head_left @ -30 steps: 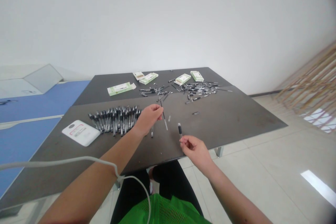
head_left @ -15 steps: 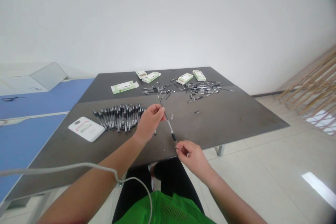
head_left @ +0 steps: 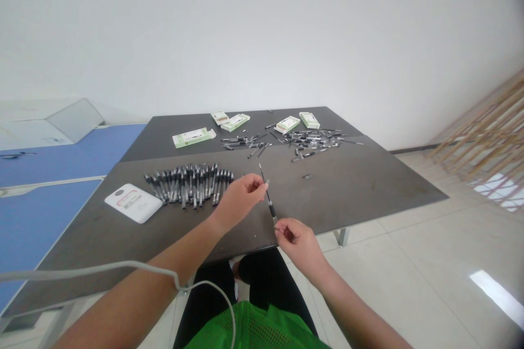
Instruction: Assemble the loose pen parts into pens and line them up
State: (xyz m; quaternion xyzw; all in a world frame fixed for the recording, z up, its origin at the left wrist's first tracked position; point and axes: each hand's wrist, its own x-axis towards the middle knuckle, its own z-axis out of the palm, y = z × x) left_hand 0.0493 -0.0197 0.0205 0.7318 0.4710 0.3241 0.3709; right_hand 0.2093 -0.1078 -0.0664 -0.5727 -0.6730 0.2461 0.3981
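My left hand (head_left: 245,193) pinches a thin dark pen refill (head_left: 262,172), whose far tip sticks out beyond the fingers. The refill's near end runs into a clear pen barrel (head_left: 272,209) with a black grip. My right hand (head_left: 295,235) has its fingers closed on the barrel's near end, by the table's front edge. Refill and barrel form one slanted line between the two hands. Left of my left hand lies a dense row of pens (head_left: 192,184), side by side.
Loose pen parts (head_left: 313,142) are scattered farther back on the dark table (head_left: 347,191). Behind and among them lie green-and-white boxes (head_left: 193,137). A white card-shaped packet (head_left: 133,203) rests at the left. A pale cable (head_left: 123,266) crosses above my left forearm.
My left hand has moved nearer to my right hand, and the refill has slid deeper into the barrel. The right hand stays almost in place.
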